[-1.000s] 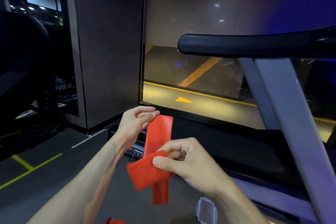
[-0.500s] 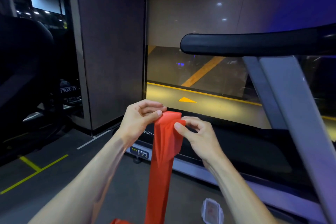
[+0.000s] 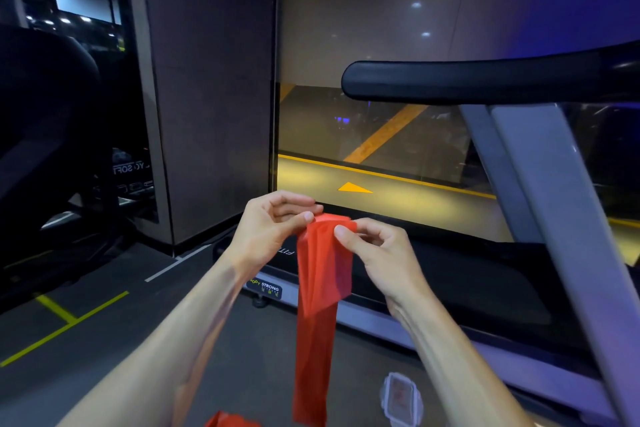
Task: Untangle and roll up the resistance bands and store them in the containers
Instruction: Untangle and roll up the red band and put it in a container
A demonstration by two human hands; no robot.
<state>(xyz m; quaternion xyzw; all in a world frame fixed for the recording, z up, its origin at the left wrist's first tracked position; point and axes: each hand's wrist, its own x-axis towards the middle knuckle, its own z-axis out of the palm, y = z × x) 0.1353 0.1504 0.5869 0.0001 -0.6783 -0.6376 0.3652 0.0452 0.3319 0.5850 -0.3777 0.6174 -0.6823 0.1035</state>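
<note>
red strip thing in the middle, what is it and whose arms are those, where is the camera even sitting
There is no machine doing the work here: the arms belong to a person, and the camera is worn on that person's head, looking forward and down. That is why both forearms reach in from the bottom of the picture.

The red strip is a resistance band, a flat stretchy exercise band. The left hand and the right hand each pinch its top edge between thumb and fingers, and the rest hangs straight down.

Behind the hands stands a treadmill with a black handrail. On the dark floor below lie a small clear container and, at the bottom edge, a bit of another red band. The job is to roll up the bands and put them in containers.
</note>
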